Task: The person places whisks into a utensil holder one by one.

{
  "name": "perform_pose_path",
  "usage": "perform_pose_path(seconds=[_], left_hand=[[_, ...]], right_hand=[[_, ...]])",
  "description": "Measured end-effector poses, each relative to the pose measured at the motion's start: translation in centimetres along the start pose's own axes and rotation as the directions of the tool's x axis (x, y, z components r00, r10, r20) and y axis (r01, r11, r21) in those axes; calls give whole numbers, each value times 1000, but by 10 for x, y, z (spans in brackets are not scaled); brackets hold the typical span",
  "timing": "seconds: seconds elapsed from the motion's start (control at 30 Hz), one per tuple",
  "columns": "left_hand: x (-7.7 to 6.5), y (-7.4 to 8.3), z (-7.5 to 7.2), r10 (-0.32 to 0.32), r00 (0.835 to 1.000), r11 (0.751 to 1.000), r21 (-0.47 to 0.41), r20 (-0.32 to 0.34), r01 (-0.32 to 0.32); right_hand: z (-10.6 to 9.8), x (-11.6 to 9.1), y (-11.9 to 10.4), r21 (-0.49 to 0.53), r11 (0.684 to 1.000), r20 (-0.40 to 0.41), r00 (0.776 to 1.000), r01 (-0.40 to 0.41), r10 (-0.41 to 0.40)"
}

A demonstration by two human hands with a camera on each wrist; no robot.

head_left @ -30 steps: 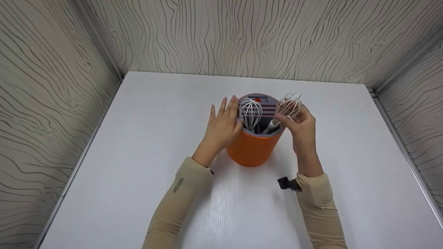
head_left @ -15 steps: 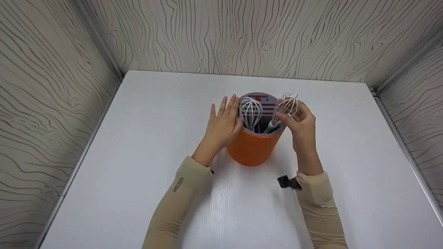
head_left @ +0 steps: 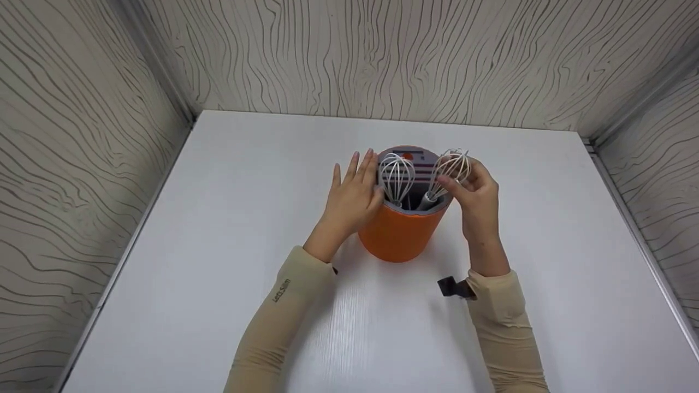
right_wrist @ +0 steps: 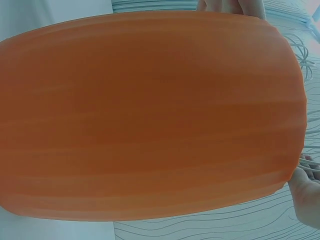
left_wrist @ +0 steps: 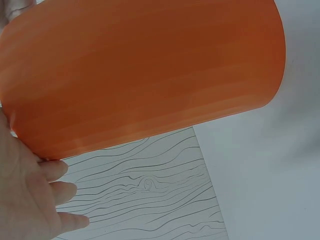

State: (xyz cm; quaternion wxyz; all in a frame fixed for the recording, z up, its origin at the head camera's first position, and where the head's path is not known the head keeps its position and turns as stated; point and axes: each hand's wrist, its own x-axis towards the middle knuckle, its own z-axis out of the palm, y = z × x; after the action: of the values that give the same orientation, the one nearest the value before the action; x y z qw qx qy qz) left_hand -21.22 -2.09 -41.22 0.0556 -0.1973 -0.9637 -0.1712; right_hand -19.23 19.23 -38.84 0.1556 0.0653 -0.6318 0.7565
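An orange cylindrical container (head_left: 401, 237) with a grey inside stands on the white table. Two whisks with pale wire heads are in it, heads up. The left whisk (head_left: 398, 183) leans near the left rim, its handle mostly hidden inside. At the right rim, my right hand (head_left: 479, 196) pinches the wires of the right whisk (head_left: 431, 197) between thumb and fingers; that whisk tilts to the right. My left hand (head_left: 352, 202) rests against the container's left side near the rim, fingers straight. Both wrist views are largely filled by the orange wall (left_wrist: 150, 70).
The white table (head_left: 246, 207) extends around the container. Wood-patterned panels (head_left: 349, 60) rise at the back and both sides, with metal strips along the edges. A small black piece (head_left: 450, 286) sticks out from the right sleeve cuff.
The right whisk's wire head has shifted slightly left, and the right hand's thumb with it. The left hand, the left whisk and the container have stayed nearly in place.
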Motion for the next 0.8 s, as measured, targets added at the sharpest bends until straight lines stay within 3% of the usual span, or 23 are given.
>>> perform_pose_path(seconds=[0.2,0.8], left_hand=[[0,0,-1,-6,1000,1000,23,24,5],[1,0,1,-2,1000,1000,14,-1,2]], right_hand=[[1,-1,0,-2,1000,15,1000,6,-6],[-1,-1,0,-18,1000,16,1000,18,-18]])
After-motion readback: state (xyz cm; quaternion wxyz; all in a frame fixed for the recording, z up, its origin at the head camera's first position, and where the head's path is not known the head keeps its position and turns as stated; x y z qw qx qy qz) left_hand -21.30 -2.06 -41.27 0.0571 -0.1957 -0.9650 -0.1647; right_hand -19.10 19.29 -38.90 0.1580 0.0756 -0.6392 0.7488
